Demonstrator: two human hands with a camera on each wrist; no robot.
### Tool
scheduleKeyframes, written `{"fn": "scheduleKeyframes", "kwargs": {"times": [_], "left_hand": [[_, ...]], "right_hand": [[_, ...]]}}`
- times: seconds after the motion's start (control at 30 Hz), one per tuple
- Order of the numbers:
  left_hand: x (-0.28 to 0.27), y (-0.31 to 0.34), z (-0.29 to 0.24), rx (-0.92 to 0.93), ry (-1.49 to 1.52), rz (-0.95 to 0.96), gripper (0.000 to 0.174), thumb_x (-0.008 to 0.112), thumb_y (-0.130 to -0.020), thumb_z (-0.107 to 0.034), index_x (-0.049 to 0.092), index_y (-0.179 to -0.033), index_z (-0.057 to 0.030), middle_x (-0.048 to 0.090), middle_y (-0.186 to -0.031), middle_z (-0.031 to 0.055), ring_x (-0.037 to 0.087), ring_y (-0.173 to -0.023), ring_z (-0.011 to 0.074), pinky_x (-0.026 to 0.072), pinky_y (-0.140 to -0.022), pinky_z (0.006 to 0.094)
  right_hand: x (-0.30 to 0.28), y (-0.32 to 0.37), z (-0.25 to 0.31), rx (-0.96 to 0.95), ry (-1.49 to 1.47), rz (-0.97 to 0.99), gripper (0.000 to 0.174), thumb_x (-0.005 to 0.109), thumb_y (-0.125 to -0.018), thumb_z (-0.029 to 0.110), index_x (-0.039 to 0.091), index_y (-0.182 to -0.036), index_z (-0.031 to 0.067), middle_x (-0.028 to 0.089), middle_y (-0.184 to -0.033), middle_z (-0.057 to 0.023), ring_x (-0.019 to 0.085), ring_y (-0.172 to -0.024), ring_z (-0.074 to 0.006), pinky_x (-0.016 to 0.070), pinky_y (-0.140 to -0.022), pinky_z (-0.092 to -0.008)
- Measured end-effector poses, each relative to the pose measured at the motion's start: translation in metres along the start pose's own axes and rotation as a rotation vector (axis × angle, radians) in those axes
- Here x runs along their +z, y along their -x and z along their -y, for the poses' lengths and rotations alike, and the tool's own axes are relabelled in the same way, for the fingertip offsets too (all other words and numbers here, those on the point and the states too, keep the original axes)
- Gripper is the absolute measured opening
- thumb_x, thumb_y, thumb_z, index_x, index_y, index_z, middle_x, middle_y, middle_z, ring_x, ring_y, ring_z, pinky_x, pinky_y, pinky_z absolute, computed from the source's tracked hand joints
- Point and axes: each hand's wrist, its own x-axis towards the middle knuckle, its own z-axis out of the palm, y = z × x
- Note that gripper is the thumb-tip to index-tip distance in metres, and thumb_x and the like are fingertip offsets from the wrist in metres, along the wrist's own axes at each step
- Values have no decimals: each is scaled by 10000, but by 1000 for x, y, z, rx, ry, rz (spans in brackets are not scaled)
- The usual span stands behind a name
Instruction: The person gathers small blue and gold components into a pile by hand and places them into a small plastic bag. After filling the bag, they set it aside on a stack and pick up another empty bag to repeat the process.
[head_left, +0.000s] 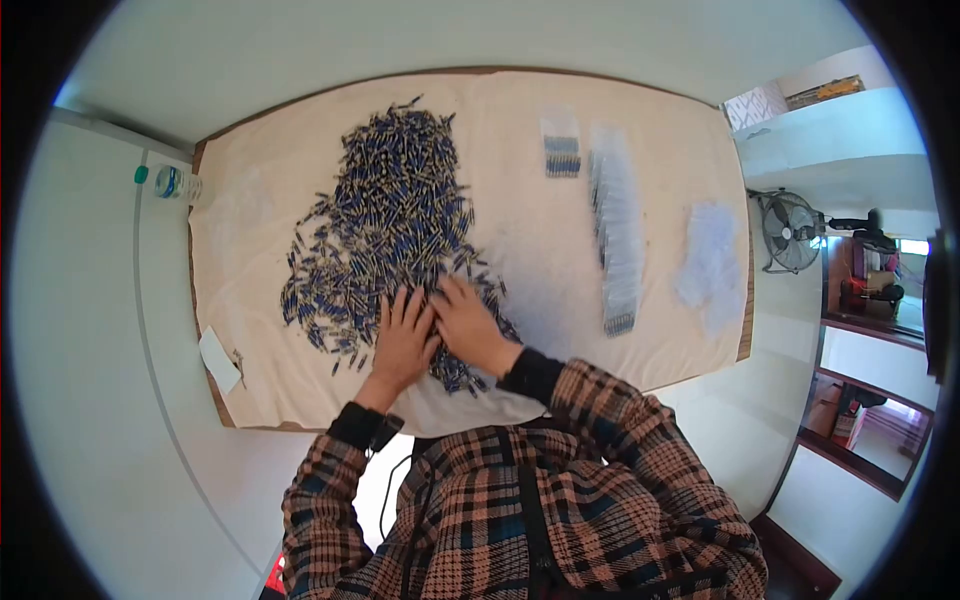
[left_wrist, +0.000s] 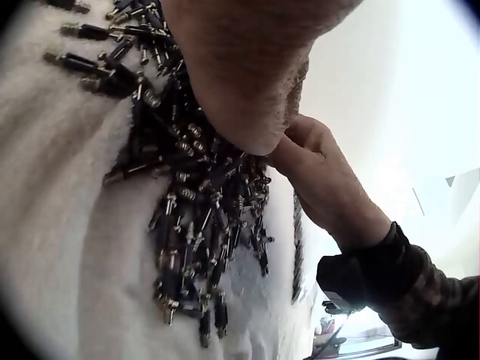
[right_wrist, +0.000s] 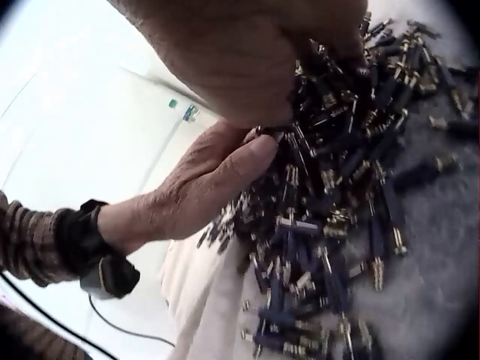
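A broad heap of small dark-blue rods with gold-coloured metal ends [head_left: 400, 190] covers the left half of the cloth. At its near edge lies my left hand [head_left: 405, 338], its fingers spread forward onto the rods. Beside it my right hand [head_left: 470, 322] reaches in from the right, fingertips among the rods and the two thumbs close together. Close up, the rods [right_wrist: 330, 202] show threaded, spring-like metal tips. Neither hand is seen curled round a single rod, though the fingertips are partly hidden by palms and rods in both wrist views.
A cream cloth [head_left: 270, 230] covers the table. To the right lie a small clear packet of rods [head_left: 562, 157], a long row of overlapping filled packets [head_left: 615, 230] and a pile of clear plastic [head_left: 710, 265]. A white card [head_left: 220, 360] sits at the left edge; a fan [head_left: 790, 232] stands beyond.
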Motion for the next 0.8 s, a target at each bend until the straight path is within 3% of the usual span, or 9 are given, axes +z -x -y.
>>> {"fn": "scheduleKeyframes", "kwargs": {"times": [0.13, 0.3, 0.5, 0.6, 0.67, 0.8], "left_hand": [[3, 32, 2, 113, -100, 80, 417, 579, -791, -114, 522, -1203, -96, 347, -1401, 169, 238, -1342, 390, 169, -1080, 580], [-2, 46, 13, 311, -179, 97, 321, 603, -737, -106, 582, -1056, -95, 395, -1360, 165, 275, -1328, 380, 191, -1070, 589], [-20, 18, 29, 199, -104, 82, 238, 590, -734, -84, 595, -972, -73, 421, -1334, 171, 307, -1303, 385, 193, -1074, 583], [-26, 8, 27, 161, -56, 100, 203, 575, -738, -72, 598, -939, -59, 430, -1322, 177, 316, -1292, 392, 196, -1076, 577], [-21, -7, 23, 137, -41, 13, 220, 560, -743, -62, 571, -961, -31, 421, -1319, 194, 320, -1284, 402, 191, -1083, 565], [-6, -29, -7, 182, 35, 34, 405, 555, -820, -114, 479, -1201, -2, 376, -1362, 220, 280, -1316, 406, 166, -1093, 563]], "right_hand": [[-20, 36, 14, -85, -87, 118, 377, 566, -746, 98, 546, -1105, -16, 451, -1258, -249, 386, -1215, -426, 342, -1035, -448], [-24, 64, -16, -299, -61, 189, 292, 552, -769, 118, 556, -1048, 33, 458, -1272, -214, 390, -1239, -389, 322, -1052, -467], [-30, 47, -48, -482, 22, 304, 247, 569, -768, 131, 556, -1004, 55, 424, -1336, -174, 363, -1287, -345, 308, -1062, -477], [-28, 31, -52, -362, -51, 201, 241, 565, -774, 139, 567, -998, 51, 441, -1313, -188, 379, -1274, -352, 304, -1067, -474], [-26, 29, -55, -229, -115, 98, 238, 555, -787, 138, 577, -1001, 35, 455, -1289, -211, 395, -1258, -364, 304, -1070, -470], [-26, 40, -32, -74, -172, 84, 240, 523, -831, 90, 576, -1029, -34, 446, -1278, -254, 395, -1251, -379, 304, -1071, -469]]}}
